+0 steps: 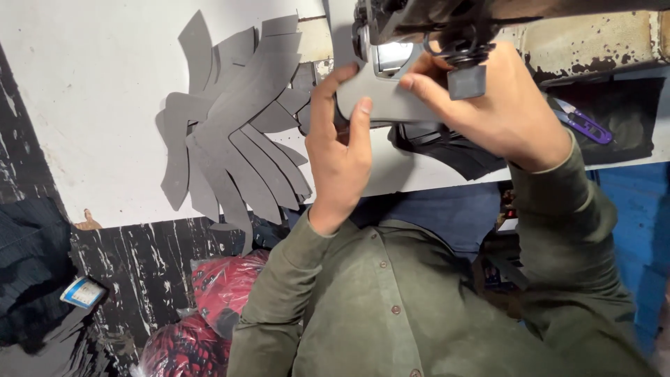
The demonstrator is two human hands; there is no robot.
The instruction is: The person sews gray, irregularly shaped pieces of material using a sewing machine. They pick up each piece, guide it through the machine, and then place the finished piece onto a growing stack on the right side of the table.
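A grey curved cut piece [380, 98] lies under the foot of a sewing machine [447, 28] at the top. My left hand [338, 150] pinches its near edge with thumb and fingers. My right hand [499, 105] presses on the same piece from the right, fingertips close to the machine's foot. A fan of several grey cut pieces [237, 126] is spread on the white table [91, 105] to the left of my left hand. Dark finished pieces [453, 153] lie stacked below my right hand.
Purple-handled snips [586, 126] rest on a dark mat at the right. Red-patterned goods in clear bags [223, 286] sit on the floor below the table edge. A dark bundle [31, 272] and a small printed box [82, 292] lie at the lower left.
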